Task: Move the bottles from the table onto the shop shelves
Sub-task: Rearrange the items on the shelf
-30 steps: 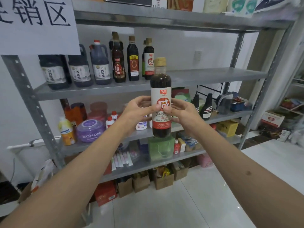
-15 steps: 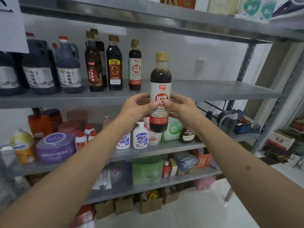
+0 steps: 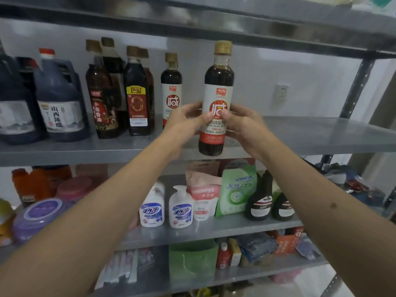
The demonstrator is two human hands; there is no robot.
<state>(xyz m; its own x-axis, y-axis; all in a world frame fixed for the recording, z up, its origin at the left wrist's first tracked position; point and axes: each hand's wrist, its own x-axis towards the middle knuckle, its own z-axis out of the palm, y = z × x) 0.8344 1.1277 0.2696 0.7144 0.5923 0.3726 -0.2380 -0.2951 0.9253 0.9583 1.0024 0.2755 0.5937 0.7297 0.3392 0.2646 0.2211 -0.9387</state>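
Observation:
A dark soy sauce bottle [image 3: 218, 86] with a gold cap and a white and red label is upright in front of the grey metal shelf [image 3: 310, 133]. My left hand [image 3: 184, 123] grips its left side and my right hand [image 3: 244, 127] grips its right side, thumbs on the label. Its base hangs just at the shelf's front edge. An identical bottle [image 3: 171, 86] stands on the shelf just to the left.
More dark sauce bottles [image 3: 137, 93] and big vinegar jugs [image 3: 60, 99] fill the shelf's left part; its right part is bare metal. Another shelf board runs close above the cap. The shelf below carries soap pumps [image 3: 180, 209] and refill pouches [image 3: 235, 189].
Both hands have carried the bottle up and forward toward the shelf with the sauce bottles. The view has come closer to the rack and the shelf fills more of it.

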